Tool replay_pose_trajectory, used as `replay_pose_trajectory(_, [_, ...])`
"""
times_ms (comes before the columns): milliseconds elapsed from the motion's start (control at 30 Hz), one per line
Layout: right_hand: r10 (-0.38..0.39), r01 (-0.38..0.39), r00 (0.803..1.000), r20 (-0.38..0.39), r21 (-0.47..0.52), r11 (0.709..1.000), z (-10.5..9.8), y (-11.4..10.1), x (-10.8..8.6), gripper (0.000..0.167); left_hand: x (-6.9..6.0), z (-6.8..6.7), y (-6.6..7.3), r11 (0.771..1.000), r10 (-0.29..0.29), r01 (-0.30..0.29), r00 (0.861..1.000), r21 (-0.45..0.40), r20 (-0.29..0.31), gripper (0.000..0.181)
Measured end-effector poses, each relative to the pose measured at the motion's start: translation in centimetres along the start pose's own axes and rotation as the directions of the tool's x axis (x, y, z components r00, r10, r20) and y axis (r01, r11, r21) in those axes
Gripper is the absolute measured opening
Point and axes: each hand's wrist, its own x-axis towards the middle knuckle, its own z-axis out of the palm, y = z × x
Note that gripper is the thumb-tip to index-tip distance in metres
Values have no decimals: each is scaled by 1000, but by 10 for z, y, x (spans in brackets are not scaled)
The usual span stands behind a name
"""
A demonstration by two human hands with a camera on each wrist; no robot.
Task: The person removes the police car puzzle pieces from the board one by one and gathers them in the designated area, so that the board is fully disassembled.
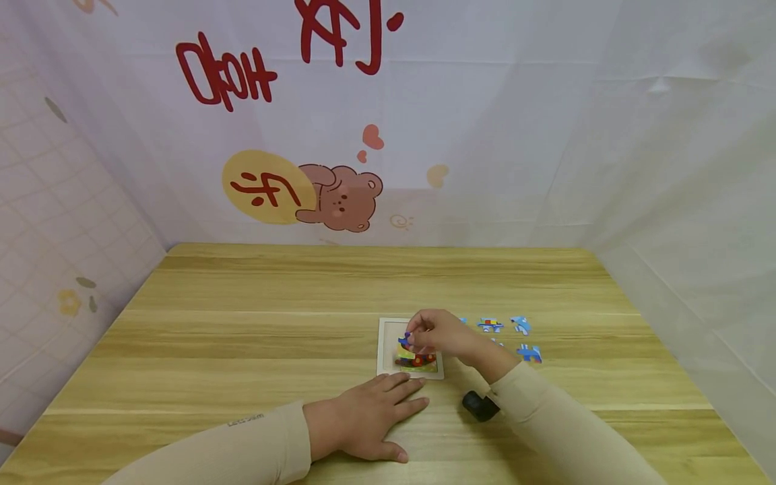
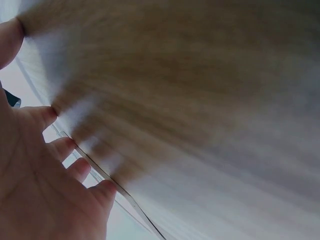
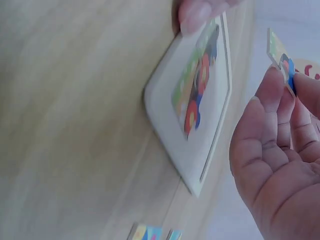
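Observation:
Between thumb and fingers my right hand [image 1: 445,333] pinches a jigsaw piece [image 3: 283,60] with yellow-green and blue on it, raised above the puzzle tray [image 1: 384,343]. Some joined pieces [image 3: 195,92] with red wheels and a green strip lie inside the tray, along its near side. My left hand [image 1: 378,414] rests palm down on the table with its fingers spread. Its fingertips touch the near edge of the tray; in the left wrist view the fingers [image 2: 102,192] meet that rim.
Several loose blue jigsaw pieces [image 1: 490,325] lie on the wooden table [image 1: 273,337] right of the tray, partly behind the right forearm. A black object [image 1: 479,406] shows beside the right sleeve. A printed cloth [image 1: 485,135] hangs behind the table.

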Motion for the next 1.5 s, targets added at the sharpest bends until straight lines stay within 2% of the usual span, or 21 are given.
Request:
replay_pose_trajectory(233, [-15,14,1000,-16,-33,999,-17,7,-7,14,1,0,0,1000,-8,8,1000,-6,10,76])
replay_pose_trajectory(467, [-11,10,1000,-18,-22,1000,-31,15,-19,14,1,-1,0,1000,-15,15,1000,-10,11,76])
replay_pose_trajectory(600, [-4,2,1000,-24,-57,998,-39,21,-26,14,1,-2,1,1000,-16,17,1000,-19,22,76])
replay_pose_trajectory(867, [11,-13,1000,-27,-105,994,-50,31,-40,13,0,-2,2,1000,-15,15,1000,7,-8,76])
replay_pose_trajectory(1200, [67,-67,998,-6,-85,994,-54,41,-56,14,-1,-2,0,1000,-7,7,1000,-29,5,76])
replay_pose_trajectory(1500, [94,-95,995,-18,-99,990,-53,48,-62,10,0,-2,0,999,-9,9,1000,-44,17,76])
